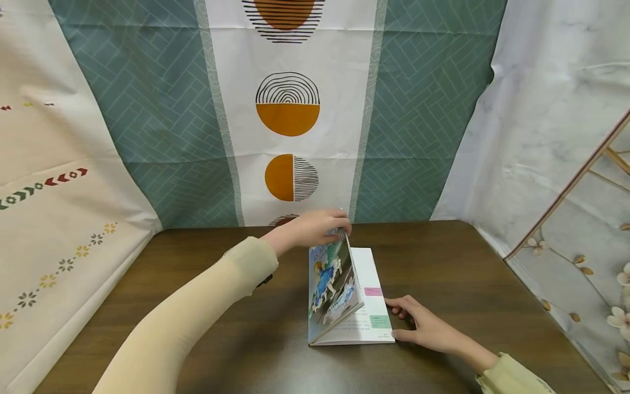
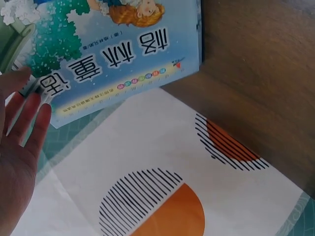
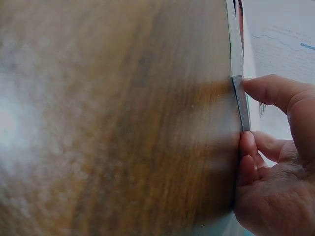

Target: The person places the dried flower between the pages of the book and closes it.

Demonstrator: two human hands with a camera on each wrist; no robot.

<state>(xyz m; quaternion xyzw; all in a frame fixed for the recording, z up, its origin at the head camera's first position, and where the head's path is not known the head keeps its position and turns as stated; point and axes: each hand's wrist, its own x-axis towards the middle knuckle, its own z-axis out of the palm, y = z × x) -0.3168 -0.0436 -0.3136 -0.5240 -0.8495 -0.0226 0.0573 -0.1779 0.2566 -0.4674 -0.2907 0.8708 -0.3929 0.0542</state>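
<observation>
A paperback storybook (image 1: 327, 284) with a bright illustrated cover lies on the brown table, its front part raised at a slant. My left hand (image 1: 322, 225) pinches the upper edge of the lifted cover and pages. In the left wrist view the blue cover (image 2: 142, 73) shows large Chinese characters, with my fingers (image 2: 32, 115) at its corner. Beneath the raised part, a white printed page (image 1: 366, 268) with pink and green boxes lies exposed. My right hand (image 1: 423, 324) rests at the book's right side, thumb and fingertips touching its edge, other fingers loosely bent.
The dark wooden table (image 1: 236, 328) extends around the book. Behind it hangs a green and white cloth (image 1: 295, 148) with orange and striped circles. A cream patterned cloth (image 1: 64, 219) borders the left, and a white floral one (image 1: 566, 235) borders the right.
</observation>
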